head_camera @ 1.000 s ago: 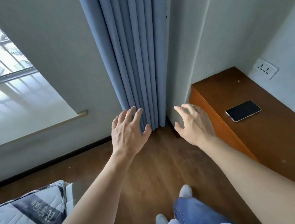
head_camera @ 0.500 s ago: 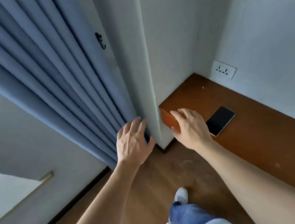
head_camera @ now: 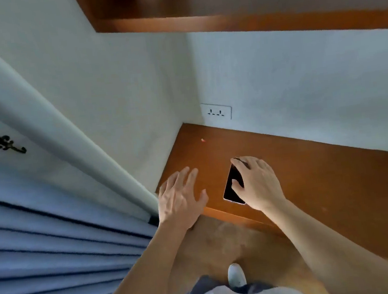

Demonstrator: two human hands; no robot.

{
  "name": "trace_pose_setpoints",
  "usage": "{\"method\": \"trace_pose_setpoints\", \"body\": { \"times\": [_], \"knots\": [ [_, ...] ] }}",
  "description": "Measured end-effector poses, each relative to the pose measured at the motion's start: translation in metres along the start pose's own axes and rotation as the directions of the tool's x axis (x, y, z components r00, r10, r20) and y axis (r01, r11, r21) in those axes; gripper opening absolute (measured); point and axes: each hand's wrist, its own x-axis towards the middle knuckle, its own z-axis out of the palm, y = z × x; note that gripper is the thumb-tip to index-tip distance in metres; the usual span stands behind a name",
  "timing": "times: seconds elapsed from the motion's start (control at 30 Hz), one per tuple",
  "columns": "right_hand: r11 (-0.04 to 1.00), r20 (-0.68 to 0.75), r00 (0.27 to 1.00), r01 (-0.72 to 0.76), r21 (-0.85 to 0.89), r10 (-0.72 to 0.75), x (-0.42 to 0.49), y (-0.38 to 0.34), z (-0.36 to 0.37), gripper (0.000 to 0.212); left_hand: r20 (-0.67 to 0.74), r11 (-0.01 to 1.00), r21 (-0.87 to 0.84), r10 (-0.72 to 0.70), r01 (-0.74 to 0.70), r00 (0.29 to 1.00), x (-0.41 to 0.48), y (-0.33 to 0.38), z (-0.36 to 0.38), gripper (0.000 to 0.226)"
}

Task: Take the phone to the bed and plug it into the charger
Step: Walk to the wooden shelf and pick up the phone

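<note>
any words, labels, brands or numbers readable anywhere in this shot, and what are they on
None can be read.
phone: screen dark, no brand or text showing; the right hand covers part of it.
wall socket: only plug holes, no lettering.
items on the upper shelf: cut off at the frame edge, no print visible.
wall hook: ornamental shape, not a character.

The right hand (head_camera: 257, 183) lies over the dark-screened phone (head_camera: 234, 185) on the brown wooden worktop (head_camera: 325, 180), its fingers (head_camera: 238, 162) curled at the phone's far end. The left hand (head_camera: 180, 199) hovers spread beside it, near the worktop's corner. A wall socket (head_camera: 216, 111) sits above the worktop; blue curtain (head_camera: 42, 248) hangs left.
</note>
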Motion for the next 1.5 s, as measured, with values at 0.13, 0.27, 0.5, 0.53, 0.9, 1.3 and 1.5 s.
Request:
{"method": "trace_pose_setpoints", "body": {
  "times": [0.13,0.27,0.5,0.53,0.9,1.3,1.5],
  "knots": [
    [0.988,0.008,0.988,-0.151,-0.020,0.152,-0.012,0.027,0.004,0.057,0.038,0.994,0.009,0.107,-0.107,0.994,0.032,0.007,0.008,0.062],
    [0.957,0.031,0.957,-0.290,-0.012,0.290,-0.027,0.039,0.007,0.061,0.073,0.984,-0.008,0.178,-0.178,0.981,0.054,0.012,0.017,0.061],
    [0.898,0.038,0.897,-0.440,-0.014,0.440,-0.037,0.039,0.019,0.059,0.113,0.964,-0.080,0.262,-0.255,0.958,0.078,0.004,0.033,0.063],
    [0.891,0.048,0.890,-0.454,-0.019,0.454,-0.038,0.038,0.023,0.059,0.123,0.961,-0.068,0.276,-0.269,0.953,0.081,0.002,0.037,0.063],
    [0.866,0.168,0.853,-0.499,-0.016,0.495,-0.025,0.052,0.063,0.056,0.275,0.967,-0.131,0.249,-0.220,0.929,0.105,0.027,0.089,0.070],
    [0.903,0.271,0.868,-0.429,-0.016,0.417,-0.012,0.069,0.107,0.062,0.303,0.970,-0.183,-0.099,0.159,0.948,0.121,0.080,0.144,0.077],
    [0.911,0.279,0.870,-0.408,-0.053,0.406,-0.017,0.075,0.115,0.072,0.317,0.945,-0.188,-0.198,0.266,0.928,0.128,0.095,0.144,0.083]
  ]
}}
